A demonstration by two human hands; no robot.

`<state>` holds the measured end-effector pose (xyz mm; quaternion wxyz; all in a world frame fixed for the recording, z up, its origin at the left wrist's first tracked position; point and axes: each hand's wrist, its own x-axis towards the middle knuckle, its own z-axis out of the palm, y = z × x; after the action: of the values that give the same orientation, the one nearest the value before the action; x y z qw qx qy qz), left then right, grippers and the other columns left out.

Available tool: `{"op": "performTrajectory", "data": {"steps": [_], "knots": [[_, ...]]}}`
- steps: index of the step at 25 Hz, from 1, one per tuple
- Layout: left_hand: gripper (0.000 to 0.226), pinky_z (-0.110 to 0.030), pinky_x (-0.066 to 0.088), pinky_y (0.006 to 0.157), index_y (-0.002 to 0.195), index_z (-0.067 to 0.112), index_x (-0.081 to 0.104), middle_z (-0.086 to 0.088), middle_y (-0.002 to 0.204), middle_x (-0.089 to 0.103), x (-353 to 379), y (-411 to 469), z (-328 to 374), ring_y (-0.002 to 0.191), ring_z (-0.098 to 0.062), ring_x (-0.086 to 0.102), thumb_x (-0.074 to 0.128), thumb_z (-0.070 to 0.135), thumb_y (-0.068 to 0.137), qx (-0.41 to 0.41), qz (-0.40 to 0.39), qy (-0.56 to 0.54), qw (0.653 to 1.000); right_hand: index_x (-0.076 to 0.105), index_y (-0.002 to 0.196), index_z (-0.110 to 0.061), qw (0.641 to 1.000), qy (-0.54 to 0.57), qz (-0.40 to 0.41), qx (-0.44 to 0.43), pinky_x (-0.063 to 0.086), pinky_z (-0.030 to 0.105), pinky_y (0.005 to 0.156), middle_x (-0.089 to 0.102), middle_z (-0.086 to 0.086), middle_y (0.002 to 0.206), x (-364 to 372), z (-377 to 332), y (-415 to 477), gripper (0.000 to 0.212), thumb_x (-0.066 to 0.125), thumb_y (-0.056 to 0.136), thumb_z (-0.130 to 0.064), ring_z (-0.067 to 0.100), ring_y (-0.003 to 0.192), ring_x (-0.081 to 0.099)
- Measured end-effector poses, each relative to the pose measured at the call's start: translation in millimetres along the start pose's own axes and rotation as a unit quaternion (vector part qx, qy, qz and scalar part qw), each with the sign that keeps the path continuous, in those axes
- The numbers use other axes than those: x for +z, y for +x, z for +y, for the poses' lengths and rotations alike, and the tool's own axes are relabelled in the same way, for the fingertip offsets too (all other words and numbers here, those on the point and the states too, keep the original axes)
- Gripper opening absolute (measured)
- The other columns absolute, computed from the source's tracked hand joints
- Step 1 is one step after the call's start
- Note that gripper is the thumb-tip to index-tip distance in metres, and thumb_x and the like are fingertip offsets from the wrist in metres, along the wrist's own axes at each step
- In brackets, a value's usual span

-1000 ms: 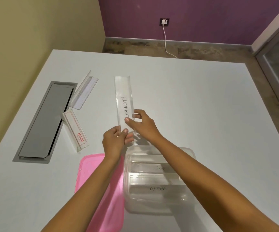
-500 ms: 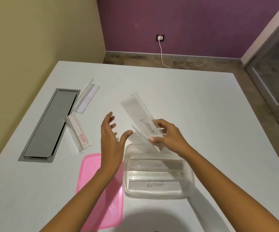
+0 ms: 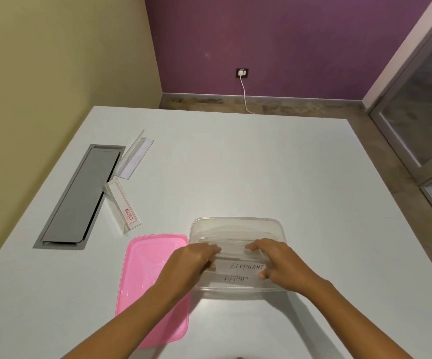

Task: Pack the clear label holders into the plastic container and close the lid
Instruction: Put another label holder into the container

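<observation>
Both hands were inside the clear container (image 3: pixel 237 225) on the bench (image 3: pixel 261 164). Left hand (image 3: pixel 193 260) and right hand (image 3: pixel 278 263) each pinched an end of the ELEPHANT holder (image 3: pixel 246 267), lying flat above the ALPHA holder (image 3: pixel 235 278). Pink lid (image 3: pixel 147 275) lay beside the container, off. Two holders (image 3: pixel 123 206) remained near the grey hatch (image 3: pixel 80 193).

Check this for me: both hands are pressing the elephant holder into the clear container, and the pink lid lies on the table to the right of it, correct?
Not quite. The head view shows the pink lid on the table left of the clear container, not right. The rest holds: the left hand and right hand are both on the elephant holder inside it.
</observation>
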<state>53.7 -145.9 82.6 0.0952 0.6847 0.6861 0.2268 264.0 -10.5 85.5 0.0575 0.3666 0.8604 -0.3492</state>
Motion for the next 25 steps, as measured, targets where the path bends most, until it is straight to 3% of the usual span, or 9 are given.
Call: {"op": "performTrajectory", "data": {"steps": [3,7,10,13,18,22,25], "knots": [[0.027,-0.029,0.059,0.063,0.096,0.018,0.071,0.002,0.08,0.077,18.3,-10.6,-0.9,0.075,-0.021,0.074,0.074,0.007,0.073,-0.05,-0.068,0.009,0.996,0.049,0.129,-0.03,0.999,-0.046,-0.025,-0.001,0.043,0.026,0.093,0.055,-0.008,0.131,15.4,3.8,-3.6,0.064,0.073,0.073,-0.009,0.014,0.115,0.052],[0.033,-0.029,0.051,0.075,0.112,0.019,0.065,-0.007,0.103,0.074,30.7,-0.9,-4.9,0.094,-0.027,0.069,0.07,0.016,0.079,-0.119,-0.17,0.068,0.976,0.05,0.125,-0.028,0.992,-0.12,-0.047,0.007,0.049,0.034,0.082,0.064,0.002,0.117,25.4,1.7,4.5,0.058,0.071,0.074,-0.009,0.022,0.101,0.06],[0.033,-0.029,0.048,0.069,0.105,0.013,0.066,-0.01,0.096,0.074,33.9,12.2,-2.9,0.087,-0.027,0.069,0.071,0.005,0.074,-0.138,-0.225,0.09,0.96,0.053,0.122,-0.026,0.987,-0.149,-0.056,0.016,0.05,0.034,0.08,0.066,0.006,0.109,29.6,0.2,12.1,0.056,0.071,0.073,-0.007,0.023,0.097,0.063],[0.036,-0.033,0.047,0.068,0.103,0.009,0.065,-0.015,0.101,0.07,37.9,16.6,-2.1,0.092,-0.033,0.067,0.075,0.005,0.069,-0.134,-0.263,0.121,0.948,0.054,0.122,-0.027,0.985,-0.16,-0.06,0.022,0.049,0.033,0.079,0.064,0.008,0.111,32.8,-0.1,16.1,0.055,0.07,0.073,-0.007,0.028,0.097,0.063],[0.037,-0.037,0.05,0.076,0.109,0.011,0.062,-0.014,0.107,0.067,39.3,17.9,-0.5,0.095,-0.034,0.065,0.072,0.007,0.074,-0.137,-0.274,0.145,0.941,0.057,0.122,-0.026,0.99,-0.132,-0.049,0.027,0.051,0.033,0.081,0.067,0.008,0.109,36.2,1.6,14.3,0.055,0.072,0.074,-0.004,0.026,0.098,0.064],[0.032,-0.038,0.05,0.078,0.111,0.012,0.061,-0.012,0.109,0.067,40.6,12.2,4.5,0.097,-0.033,0.065,0.06,0.0,0.081,-0.154,-0.266,0.149,0.94,0.059,0.123,-0.022,0.991,-0.134,-0.026,0.014,0.053,0.035,0.083,0.063,0.012,0.117,36.8,-0.3,11.3,0.045,0.059,0.081,-0.003,0.029,0.103,0.063],[0.026,-0.035,0.051,0.079,0.113,0.02,0.061,-0.005,0.113,0.067,32.9,7.0,9.4,0.101,-0.028,0.064,0.056,0.011,0.088,-0.162,-0.208,0.099,0.96,0.061,0.12,-0.02,0.992,-0.129,0.001,-0.006,0.051,0.033,0.082,0.066,0.006,0.117,35.4,-4.1,7.5,0.036,0.057,0.085,-0.009,0.024,0.106,0.061]]}}
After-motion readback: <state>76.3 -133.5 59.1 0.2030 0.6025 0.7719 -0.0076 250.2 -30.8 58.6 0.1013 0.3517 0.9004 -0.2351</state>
